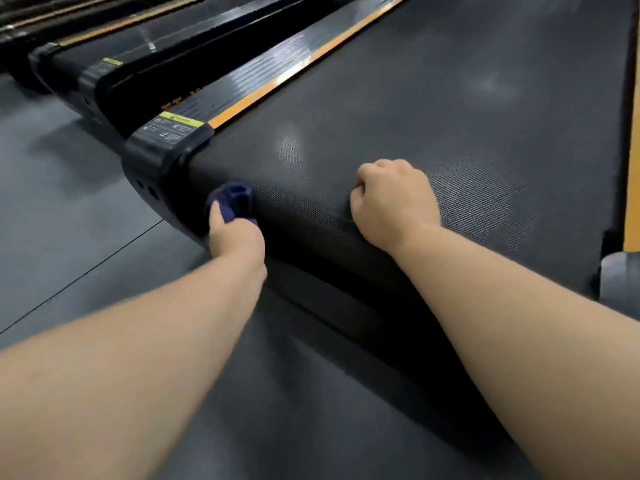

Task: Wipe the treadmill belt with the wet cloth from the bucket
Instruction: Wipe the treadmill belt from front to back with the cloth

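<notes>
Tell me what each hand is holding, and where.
The left hand grips a bunched blue cloth by its near end. The right hand, fisted on the belt, holds nothing.

This is a gym: treadmills stand side by side in a row, the nearest treadmill belt [450, 116] wide and textured, a neighbouring treadmill [138, 41] just beside it and more ends farther left. Ribbed black side rails [263, 69] edged in orange, a yellow-topped safety label [173, 128] on the end cap [152, 161] and a dark, rubber-like floor [69, 209] suit a commercial fitness room.
</notes>
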Tool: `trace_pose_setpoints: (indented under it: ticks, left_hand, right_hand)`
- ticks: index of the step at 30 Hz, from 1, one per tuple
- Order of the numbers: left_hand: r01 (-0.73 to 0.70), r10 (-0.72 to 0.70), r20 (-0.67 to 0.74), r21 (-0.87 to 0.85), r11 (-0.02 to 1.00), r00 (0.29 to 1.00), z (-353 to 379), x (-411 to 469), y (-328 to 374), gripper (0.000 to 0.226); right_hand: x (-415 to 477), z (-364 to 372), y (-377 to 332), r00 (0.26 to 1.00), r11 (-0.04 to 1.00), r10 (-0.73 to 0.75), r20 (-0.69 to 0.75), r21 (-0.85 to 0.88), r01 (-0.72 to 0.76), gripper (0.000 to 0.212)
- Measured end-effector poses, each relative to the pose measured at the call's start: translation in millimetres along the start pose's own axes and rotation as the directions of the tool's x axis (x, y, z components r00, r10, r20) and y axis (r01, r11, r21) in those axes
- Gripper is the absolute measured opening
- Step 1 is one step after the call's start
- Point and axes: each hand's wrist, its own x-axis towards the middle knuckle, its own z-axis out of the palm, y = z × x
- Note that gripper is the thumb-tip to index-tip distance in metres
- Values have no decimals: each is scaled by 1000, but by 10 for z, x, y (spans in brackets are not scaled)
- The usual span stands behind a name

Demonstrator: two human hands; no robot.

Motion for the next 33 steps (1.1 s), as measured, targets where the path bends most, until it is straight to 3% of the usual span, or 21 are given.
trace_pose_setpoints:
  ticks: [3, 7, 10, 13, 16, 18, 21, 28, 33]
  left_hand:
    - [209, -227, -42, -265, 942, 973, 239, -246, -170, 37]
    - [68, -78, -133, -81, 994, 988, 343, -579, -223, 32]
    - [6, -6, 2, -31, 999, 1000, 365, -1062, -343, 46]
    - [27, -22, 158, -30, 999, 987, 242, -1375, -474, 48]
    - [-50, 56, 112, -55, 997, 992, 42, -1110, -401, 42]
    - [-25, 31, 76, -81, 996, 997, -21, -759, -356, 44]
    - [39, -31, 135, -58, 998, 990, -26, -608, -338, 49]
    - [195, -168, 148, -196, 961, 975, 206, -1305, -317, 53]
    - [299, -245, 319, -134, 945, 916, 187, -1851, -483, 51]
  right_hand:
    - [23, 12, -27, 999, 999, -25, 22, -22, 25, 22]
    - [73, 43, -69, 998, 991, -46, 34, -120, 49, 23]
    - [70, 39, -74, 998, 991, -42, 52, -125, 48, 23]
    - [39, 1, -62, 997, 998, -10, 79, -58, 14, 18]
    - [-109, -122, 67, 995, 1000, -20, 99, -20, 22, 22]
    - [-308, -224, 194, 996, 1000, -10, 87, -16, 12, 26]
    - [-584, -311, 284, 998, 1000, 8, 57, 24, -10, 29]
    - [-724, -491, 495, 996, 999, -3, 90, -33, 6, 30]
    - [-818, -537, 620, 999, 999, 38, 9, -11, -38, 25]
